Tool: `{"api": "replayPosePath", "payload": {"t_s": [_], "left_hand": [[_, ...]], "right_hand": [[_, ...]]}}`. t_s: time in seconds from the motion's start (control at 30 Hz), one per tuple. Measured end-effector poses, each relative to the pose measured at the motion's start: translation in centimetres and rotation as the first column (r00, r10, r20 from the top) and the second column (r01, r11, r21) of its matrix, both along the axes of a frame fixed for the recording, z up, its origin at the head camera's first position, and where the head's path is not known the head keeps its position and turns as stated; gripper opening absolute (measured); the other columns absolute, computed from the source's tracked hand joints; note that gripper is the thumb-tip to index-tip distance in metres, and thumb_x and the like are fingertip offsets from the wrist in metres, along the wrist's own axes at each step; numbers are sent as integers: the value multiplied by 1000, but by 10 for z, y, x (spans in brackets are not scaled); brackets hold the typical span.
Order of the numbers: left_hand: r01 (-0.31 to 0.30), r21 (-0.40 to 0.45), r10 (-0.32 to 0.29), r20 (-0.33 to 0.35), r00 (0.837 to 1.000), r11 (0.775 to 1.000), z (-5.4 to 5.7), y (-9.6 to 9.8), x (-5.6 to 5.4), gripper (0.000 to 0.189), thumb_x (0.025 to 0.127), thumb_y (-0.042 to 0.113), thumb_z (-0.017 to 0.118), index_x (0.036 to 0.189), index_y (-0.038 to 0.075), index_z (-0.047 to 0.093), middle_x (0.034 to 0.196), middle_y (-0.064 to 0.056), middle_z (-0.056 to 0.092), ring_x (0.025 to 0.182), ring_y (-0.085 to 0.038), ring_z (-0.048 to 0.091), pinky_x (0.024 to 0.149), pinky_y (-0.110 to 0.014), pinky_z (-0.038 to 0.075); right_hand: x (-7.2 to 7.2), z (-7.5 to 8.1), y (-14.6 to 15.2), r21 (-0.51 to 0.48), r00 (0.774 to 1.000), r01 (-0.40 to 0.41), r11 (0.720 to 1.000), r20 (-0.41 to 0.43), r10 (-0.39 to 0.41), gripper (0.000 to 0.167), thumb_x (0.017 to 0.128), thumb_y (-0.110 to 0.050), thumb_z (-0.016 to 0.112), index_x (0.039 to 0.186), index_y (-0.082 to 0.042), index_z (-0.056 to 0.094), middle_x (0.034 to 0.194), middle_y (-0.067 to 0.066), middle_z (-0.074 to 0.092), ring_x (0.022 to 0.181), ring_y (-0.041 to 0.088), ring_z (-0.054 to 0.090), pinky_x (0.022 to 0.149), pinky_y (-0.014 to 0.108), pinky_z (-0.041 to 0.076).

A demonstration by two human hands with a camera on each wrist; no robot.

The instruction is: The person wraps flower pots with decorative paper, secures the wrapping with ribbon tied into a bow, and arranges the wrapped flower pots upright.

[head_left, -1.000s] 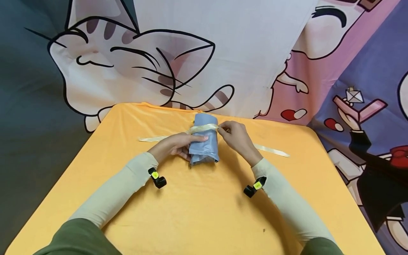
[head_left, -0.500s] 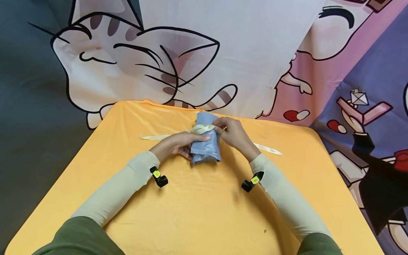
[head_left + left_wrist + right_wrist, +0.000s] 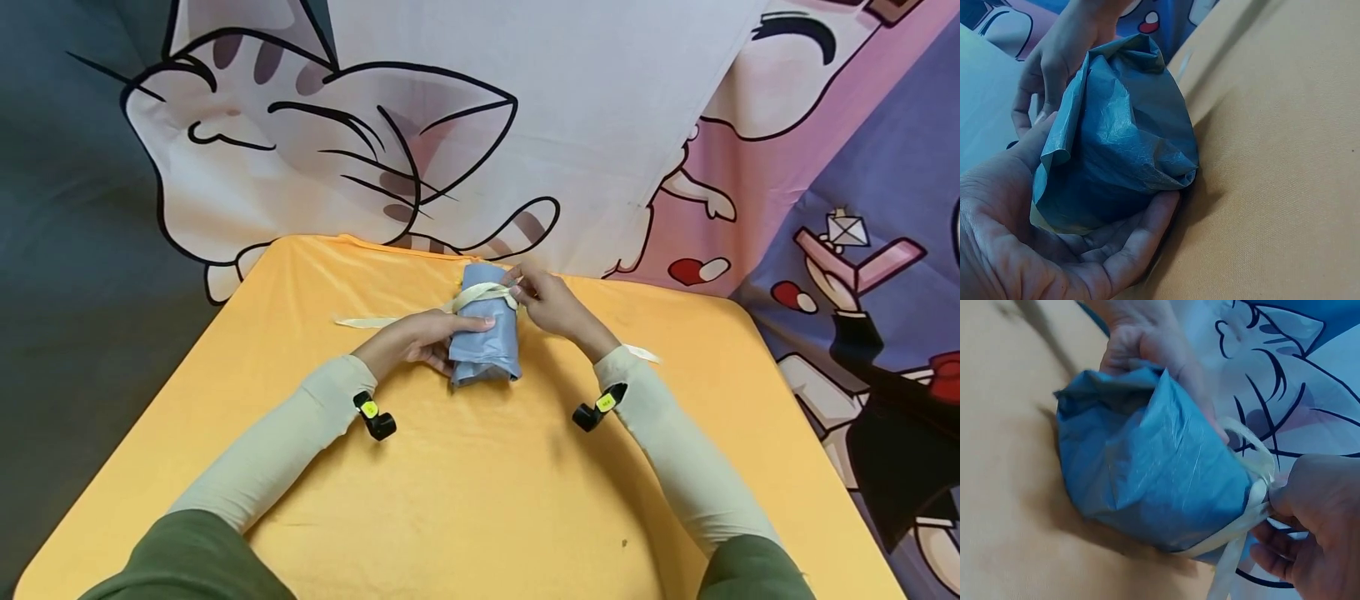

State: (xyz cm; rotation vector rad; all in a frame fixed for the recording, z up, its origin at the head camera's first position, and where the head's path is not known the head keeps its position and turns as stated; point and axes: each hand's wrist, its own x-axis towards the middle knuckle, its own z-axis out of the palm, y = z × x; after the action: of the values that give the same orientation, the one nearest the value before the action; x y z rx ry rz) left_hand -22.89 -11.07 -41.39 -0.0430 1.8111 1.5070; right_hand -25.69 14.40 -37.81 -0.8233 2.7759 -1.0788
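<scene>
A blue paper-wrapped package (image 3: 486, 346) lies near the far side of the table, its crumpled folded end towards me. My left hand (image 3: 420, 335) grips it from the left, thumb on top and fingers underneath, as the left wrist view shows. A cream ribbon (image 3: 474, 295) goes round the package's far half. My right hand (image 3: 551, 302) pinches this ribbon between thumb and fingers at the package's right side. In the right wrist view, the ribbon (image 3: 1235, 532) crosses over itself beside the right fingertips, with a loose loop above. The ribbon's underside is hidden.
A yellow cloth (image 3: 442, 492) covers the table. One ribbon tail (image 3: 363, 322) lies out to the left, and another white tail (image 3: 642, 353) shows beyond the right wrist. Printed cartoon curtains (image 3: 600, 150) hang behind the table's far edge and along its right side.
My right hand has moved with the ribbon over the package's top, then back to its right edge. The ribbon now crosses over itself there. The right tail has drawn inward; the left hand keeps its grip.
</scene>
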Motion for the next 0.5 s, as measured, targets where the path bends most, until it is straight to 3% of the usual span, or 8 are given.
{"api": "replayPosePath", "payload": {"t_s": [0.07, 0.2, 0.37, 0.5], "left_hand": [[0, -3, 0, -3, 1000, 1000, 0, 0, 0, 75, 102, 61, 77, 147, 4, 58, 124, -14, 78, 100, -26, 80, 89, -46, 70], [1, -8, -1, -5, 1000, 1000, -1, -1, -1, 75, 102, 62, 77, 145, 3, 60, 122, -13, 79, 99, -26, 80, 88, -46, 70], [2, -14, -2, 1, 1000, 1000, -1, -1, -1, 76, 102, 62, 77, 146, 2, 60, 123, -13, 78, 100, -26, 79, 89, -46, 71], [8, -7, -8, 7, 1000, 1000, 0, -1, 0, 77, 102, 62, 76, 148, 3, 59, 126, -14, 78, 102, -26, 79, 90, -46, 70]], "right_hand": [[-3, -1, 1, 0, 999, -26, 1000, -26, 26, 20, 116, -2, 55, 133, -5, 64, 100, 16, 69, 85, 26, 64, 79, 37, 52], [-8, -4, 4, 11, 993, -77, 997, -94, 77, 20, 111, 6, 57, 126, -4, 64, 121, 16, 72, 106, 33, 75, 94, 45, 62], [-10, -7, 8, 41, 977, -122, 992, -169, 127, 8, 109, 0, 68, 114, -5, 71, 121, 14, 73, 112, 34, 74, 94, 51, 63], [-7, -6, 11, 73, 976, -88, 993, -193, 101, 5, 108, -9, 72, 111, -7, 76, 121, 12, 71, 111, 33, 68, 92, 50, 61]]}}
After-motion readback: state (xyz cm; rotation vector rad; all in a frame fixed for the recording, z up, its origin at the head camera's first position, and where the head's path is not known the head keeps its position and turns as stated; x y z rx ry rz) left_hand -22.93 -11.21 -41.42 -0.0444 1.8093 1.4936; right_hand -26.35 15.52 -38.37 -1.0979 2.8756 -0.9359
